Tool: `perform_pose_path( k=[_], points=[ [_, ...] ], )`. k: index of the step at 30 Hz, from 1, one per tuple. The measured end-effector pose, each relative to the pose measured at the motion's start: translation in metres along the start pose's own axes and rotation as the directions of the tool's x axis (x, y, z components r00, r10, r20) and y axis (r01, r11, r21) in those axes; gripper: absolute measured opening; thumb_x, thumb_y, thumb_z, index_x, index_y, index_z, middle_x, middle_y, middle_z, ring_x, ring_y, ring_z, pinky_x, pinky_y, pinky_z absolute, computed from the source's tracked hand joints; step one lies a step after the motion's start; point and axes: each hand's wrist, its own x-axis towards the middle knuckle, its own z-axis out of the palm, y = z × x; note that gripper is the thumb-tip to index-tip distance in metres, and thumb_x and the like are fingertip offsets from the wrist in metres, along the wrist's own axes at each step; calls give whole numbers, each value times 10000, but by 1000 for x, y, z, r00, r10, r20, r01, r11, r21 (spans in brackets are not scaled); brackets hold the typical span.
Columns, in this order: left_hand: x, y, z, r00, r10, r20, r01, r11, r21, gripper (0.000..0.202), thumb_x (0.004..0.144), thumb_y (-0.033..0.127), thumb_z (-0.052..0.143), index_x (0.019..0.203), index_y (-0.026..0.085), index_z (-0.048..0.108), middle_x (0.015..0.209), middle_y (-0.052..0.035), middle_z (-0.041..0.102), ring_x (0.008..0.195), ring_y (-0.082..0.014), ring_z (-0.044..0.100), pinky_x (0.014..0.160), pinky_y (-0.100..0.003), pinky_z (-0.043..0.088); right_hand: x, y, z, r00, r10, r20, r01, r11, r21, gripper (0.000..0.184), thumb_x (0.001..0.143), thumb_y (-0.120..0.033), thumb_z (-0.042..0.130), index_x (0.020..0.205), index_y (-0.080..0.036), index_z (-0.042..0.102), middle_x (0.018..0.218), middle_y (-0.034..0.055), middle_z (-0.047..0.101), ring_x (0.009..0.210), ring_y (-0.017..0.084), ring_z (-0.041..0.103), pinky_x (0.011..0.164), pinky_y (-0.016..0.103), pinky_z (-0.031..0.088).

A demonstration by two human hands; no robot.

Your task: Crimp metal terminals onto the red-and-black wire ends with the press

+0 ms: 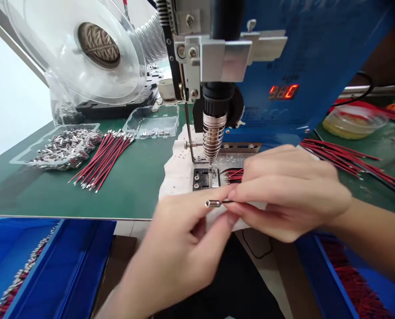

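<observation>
My left hand point(180, 248) and my right hand point(283, 190) meet in front of the blue machine point(317, 57). Between their pinched fingertips lies a thin wire with a small metal sleeve point(213, 203) on its free end. The right hand pinches the wire. The left thumb and forefinger close on it just behind the sleeve. Under the machine's ribbed metal nozzle point(213, 137) sits a small metal fixture point(204, 178) with several red and black wires point(233, 175) lying beside it, partly hidden by my right hand.
On the green mat point(134, 186) lie a bundle of red-black wires point(100, 161), a clear tray of metal sleeves point(64, 148) and another clear tray point(154, 122). More wires point(346, 161) lie right. Blue bins point(67, 266) stand below the table edge. A clear reel point(84, 44) hangs upper left.
</observation>
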Motion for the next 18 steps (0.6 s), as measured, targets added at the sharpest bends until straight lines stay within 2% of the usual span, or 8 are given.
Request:
perform_pose_path(
  k=[2,4,7,9,12,14,16,18],
  points=[
    [-5,1,22,998,-44,-37,39,990,-136,297,975,59,796,722,212,772,563,65,625,498,-92,518,497,-215,400,-1,0,2,1000,14,22,-16,996,82,231,1174,-111,716,1053,-290,636,790,-73,668,623,149,546,600,356,433],
    [-4,0,35,994,-92,-57,72,958,-278,408,1005,59,800,645,197,668,517,75,547,476,-74,459,487,-214,358,-1,-1,4,998,50,39,-55,990,133,264,1186,-103,710,1031,-294,613,770,-85,645,605,140,529,592,349,420],
    [-5,2,40,988,-129,-80,87,914,-396,474,1020,38,786,614,191,596,504,82,534,458,-60,449,470,-207,320,0,-1,4,997,58,47,-64,990,124,224,1249,-191,688,1057,-290,632,789,-80,677,605,129,556,596,338,423],
    [-9,0,34,981,-166,-103,111,908,-403,410,1036,88,810,664,217,695,506,79,545,453,-75,470,465,-215,339,0,3,2,997,23,68,-30,994,107,153,1289,-266,664,1136,-276,676,847,-61,741,635,126,598,612,326,438],
    [-19,-11,10,930,-302,-210,221,915,-337,283,1113,280,819,835,271,876,500,72,517,424,-101,428,434,-245,307,-1,15,-8,993,-7,116,0,998,62,136,1297,-277,649,1192,-236,724,909,-21,803,683,134,646,657,323,471],
    [-21,-25,-17,869,-388,-307,317,913,-258,290,1081,385,836,815,274,866,530,56,545,420,-115,409,416,-265,274,-1,26,-18,982,25,189,-17,999,-43,192,1267,-229,657,1108,-238,763,881,-12,810,680,157,662,657,358,449],
    [-16,-41,-49,809,-403,-427,415,907,-71,320,994,491,867,765,269,839,574,30,635,443,-135,441,436,-292,300,-2,37,-29,929,164,333,-120,982,-148,252,1216,-219,659,1015,-245,808,883,21,841,722,201,703,677,393,443],
    [-4,-56,-81,808,-352,-472,489,847,207,333,874,528,834,672,267,794,533,21,604,469,-156,443,512,-327,335,-2,46,-37,838,313,447,-220,943,-250,241,1139,-224,665,1005,-253,863,930,44,884,734,221,712,699,404,439]
  ],
)
